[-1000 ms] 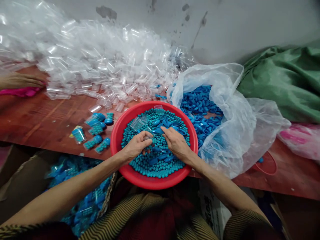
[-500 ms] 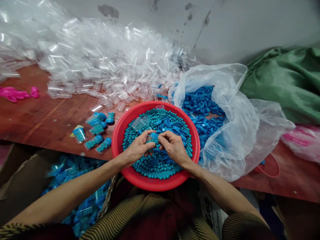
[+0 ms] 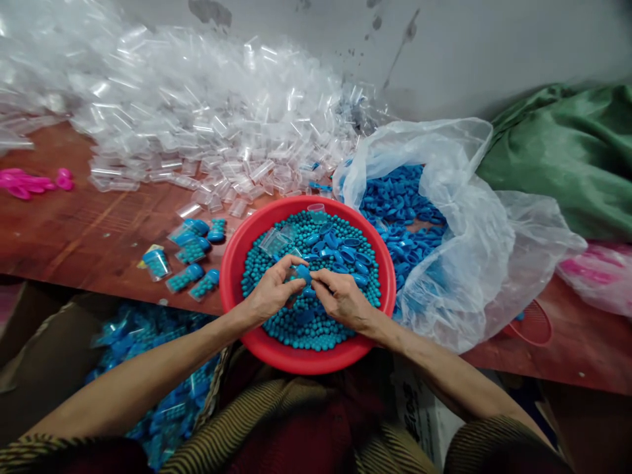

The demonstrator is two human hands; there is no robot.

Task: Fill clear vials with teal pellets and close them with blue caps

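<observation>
Over the red basin [image 3: 228, 263], my left hand [image 3: 270, 291] is closed on a small container with a blue cap [image 3: 303, 272]. The fingers hide most of its body. My right hand [image 3: 344, 299] has its thumb and fingertips pinched together at the right side of that cap. Below both hands, the basin holds many turquoise beads [image 3: 316, 337]. Loose blue caps [image 3: 340, 247] and a few clear empty containers [image 3: 276, 241] lie on top of the beads.
Filled, capped containers [image 3: 185, 278] lie left of the basin on the red table [image 3: 74, 243]. Clear containers [image 3: 197, 112] are heaped behind. A plastic bag [image 3: 478, 243] with blue caps stands right. Below left, a box [image 3: 44, 355] holds filled containers. Pink pieces [image 3: 24, 183] lie far left.
My right hand's fingertips have shifted slightly down and closed into a tighter pinch beside the cap. My left hand keeps its hold. The view has tilted a little.
</observation>
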